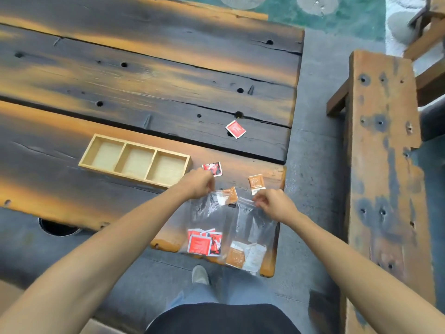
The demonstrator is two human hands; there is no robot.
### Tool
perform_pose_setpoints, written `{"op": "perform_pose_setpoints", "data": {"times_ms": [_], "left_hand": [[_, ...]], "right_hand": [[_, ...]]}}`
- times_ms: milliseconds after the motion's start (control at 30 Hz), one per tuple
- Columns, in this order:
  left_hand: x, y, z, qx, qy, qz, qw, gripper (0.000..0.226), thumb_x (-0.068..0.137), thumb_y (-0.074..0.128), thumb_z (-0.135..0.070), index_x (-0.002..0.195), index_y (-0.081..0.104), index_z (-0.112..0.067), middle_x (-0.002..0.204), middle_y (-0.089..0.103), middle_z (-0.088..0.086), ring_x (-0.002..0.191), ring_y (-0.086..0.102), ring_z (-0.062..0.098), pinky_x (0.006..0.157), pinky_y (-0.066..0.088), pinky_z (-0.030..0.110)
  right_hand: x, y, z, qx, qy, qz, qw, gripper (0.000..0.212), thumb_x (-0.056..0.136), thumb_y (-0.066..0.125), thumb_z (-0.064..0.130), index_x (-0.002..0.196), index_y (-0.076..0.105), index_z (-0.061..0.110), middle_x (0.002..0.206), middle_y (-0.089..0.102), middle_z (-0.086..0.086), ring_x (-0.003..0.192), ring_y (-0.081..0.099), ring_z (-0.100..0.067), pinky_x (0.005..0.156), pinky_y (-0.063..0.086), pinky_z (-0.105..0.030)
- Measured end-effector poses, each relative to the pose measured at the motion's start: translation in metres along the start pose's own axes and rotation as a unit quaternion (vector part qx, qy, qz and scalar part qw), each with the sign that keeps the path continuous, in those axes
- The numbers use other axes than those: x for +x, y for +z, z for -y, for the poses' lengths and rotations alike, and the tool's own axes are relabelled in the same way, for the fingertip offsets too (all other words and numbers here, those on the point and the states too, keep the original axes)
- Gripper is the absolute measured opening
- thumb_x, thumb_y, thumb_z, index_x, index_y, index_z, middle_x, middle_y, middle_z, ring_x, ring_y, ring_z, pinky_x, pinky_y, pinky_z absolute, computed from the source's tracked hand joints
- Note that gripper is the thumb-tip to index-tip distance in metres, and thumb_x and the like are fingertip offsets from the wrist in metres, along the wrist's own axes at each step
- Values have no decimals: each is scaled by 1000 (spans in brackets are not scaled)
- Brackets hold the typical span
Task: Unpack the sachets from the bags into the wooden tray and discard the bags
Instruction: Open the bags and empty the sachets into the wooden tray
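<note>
Left hand [198, 183] pinches red-sachet bag [207, 220]; right hand [277, 203] pinches orange-sachet bag [252, 232].

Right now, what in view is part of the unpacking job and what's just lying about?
Job: tray, empty; left bag with red sachets; right bag with orange sachets; loose sachets on the table; hands pinching bag tops: left, right.
Lying about: bench; rug.

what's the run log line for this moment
phase: opening bags | left hand: pinches red-sachet bag top | right hand: pinches orange-sachet bag top | tray: no sachets | loose sachets on table
</note>
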State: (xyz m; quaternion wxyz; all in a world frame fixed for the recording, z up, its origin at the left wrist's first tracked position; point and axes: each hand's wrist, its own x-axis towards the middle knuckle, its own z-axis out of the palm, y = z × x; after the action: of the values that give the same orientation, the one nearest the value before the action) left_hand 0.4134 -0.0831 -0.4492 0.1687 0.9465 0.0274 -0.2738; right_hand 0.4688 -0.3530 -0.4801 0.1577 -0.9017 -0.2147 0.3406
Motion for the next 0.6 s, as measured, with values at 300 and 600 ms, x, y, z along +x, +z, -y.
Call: {"op": "perform_pose_setpoints", "data": {"times_ms": [300, 600], "left_hand": [[28, 19, 6, -20, -37, 21, 999, 24, 86, 60, -10, 95, 79, -22, 103, 78, 2, 95, 71, 28, 83, 57, 36], [26, 12, 10, -10, -9, 38, 999, 28, 85, 59, -15, 110, 72, -20, 109, 74, 3, 98, 68, 28, 79, 54, 35]], "right_hand": [[32, -8, -14, 5, 9, 48, 999, 16, 94, 68, 18, 105, 76, 26, 98, 78, 8, 92, 71, -11, 87, 60, -39], [33, -19, -9, 4, -31, 55, 998, 11, 96, 67, 24, 105, 74, 24, 91, 72, 11, 85, 68, -10, 81, 59, -32]]}}
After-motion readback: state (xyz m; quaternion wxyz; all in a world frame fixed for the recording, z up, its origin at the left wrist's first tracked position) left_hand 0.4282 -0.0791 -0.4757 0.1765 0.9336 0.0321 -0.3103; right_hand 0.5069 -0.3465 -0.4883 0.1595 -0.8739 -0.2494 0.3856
